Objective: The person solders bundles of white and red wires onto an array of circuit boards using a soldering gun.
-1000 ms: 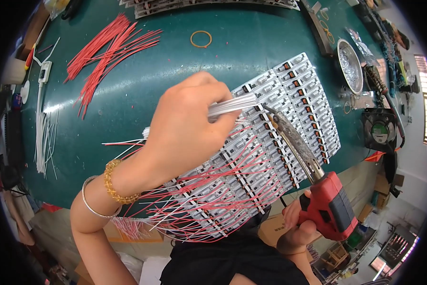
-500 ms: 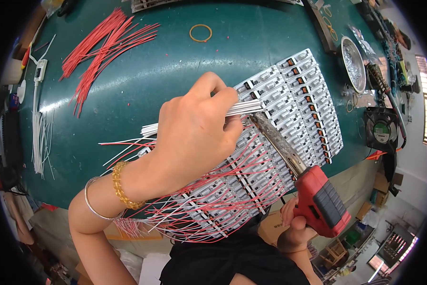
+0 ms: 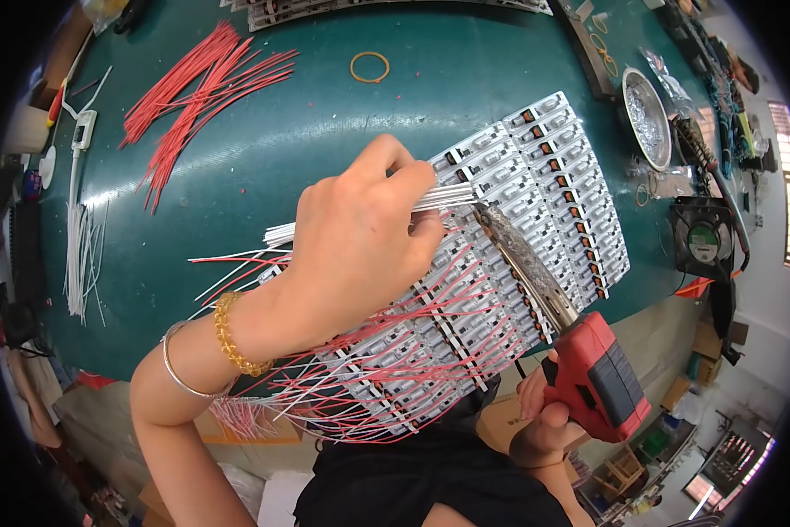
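Observation:
My left hand [image 3: 360,237] pinches a bundle of thin white wires [image 3: 443,197] over a panel of white switch modules [image 3: 535,211] lying on the green table [image 3: 324,114]. My right hand [image 3: 540,417] grips a red soldering gun [image 3: 598,376] at the lower right. Its long metal tip [image 3: 490,218] reaches up to the wire ends by my left fingers. Red and white wires [image 3: 386,351] stick out of the panel's near rows. A gold bead bracelet and a silver bangle sit on my left wrist.
Loose red wires [image 3: 197,97] lie at the far left of the table, white wires [image 3: 83,255] at the left edge. A rubber band [image 3: 370,66] lies at the back. A metal bowl [image 3: 648,114] and a small fan [image 3: 700,239] stand right.
My left hand with the white wires has slid down and left over the panel. The soldering gun has followed it, its tip staying at the wire ends.

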{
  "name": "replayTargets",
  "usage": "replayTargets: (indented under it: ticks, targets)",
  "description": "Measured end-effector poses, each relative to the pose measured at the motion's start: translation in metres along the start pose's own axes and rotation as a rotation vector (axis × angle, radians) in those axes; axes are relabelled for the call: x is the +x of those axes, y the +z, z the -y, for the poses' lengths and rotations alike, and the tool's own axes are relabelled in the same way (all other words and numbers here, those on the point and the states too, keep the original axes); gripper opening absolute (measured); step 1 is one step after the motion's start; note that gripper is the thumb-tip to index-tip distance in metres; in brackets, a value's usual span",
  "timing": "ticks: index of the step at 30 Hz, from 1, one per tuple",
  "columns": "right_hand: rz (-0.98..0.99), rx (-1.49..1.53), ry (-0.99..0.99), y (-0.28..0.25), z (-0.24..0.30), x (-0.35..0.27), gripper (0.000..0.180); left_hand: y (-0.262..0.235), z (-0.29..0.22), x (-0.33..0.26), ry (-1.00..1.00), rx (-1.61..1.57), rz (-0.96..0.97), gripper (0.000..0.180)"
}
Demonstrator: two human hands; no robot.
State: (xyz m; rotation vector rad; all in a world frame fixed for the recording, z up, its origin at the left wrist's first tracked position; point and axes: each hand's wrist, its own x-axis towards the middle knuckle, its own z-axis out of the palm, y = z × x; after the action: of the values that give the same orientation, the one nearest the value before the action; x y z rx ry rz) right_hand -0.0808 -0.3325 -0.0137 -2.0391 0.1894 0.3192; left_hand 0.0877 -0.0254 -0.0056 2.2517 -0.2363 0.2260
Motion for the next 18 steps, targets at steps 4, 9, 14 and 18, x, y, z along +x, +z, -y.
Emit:
replayTargets:
  ticks: [4,9,14,18]
  targets:
    - [-0.181,0.152,-0.29,0.017,0.016,0.02,0.088,-0.006,0.0,0.001,-0.006,0.003,0.0,0.011]
    - [-0.207,0.293,-0.246,0.021,0.025,0.02,0.089,-0.014,-0.007,-0.001,-0.056,-0.146,0.122,0.013]
    - [-0.123,0.36,-0.166,0.024,0.039,0.025,0.093,-0.002,-0.013,-0.008,-0.08,-0.041,0.078,0.012]
    - [-0.136,0.123,-0.089,0.016,0.03,0.016,0.063,-0.001,-0.015,-0.008,-0.077,0.023,0.059,0.01]
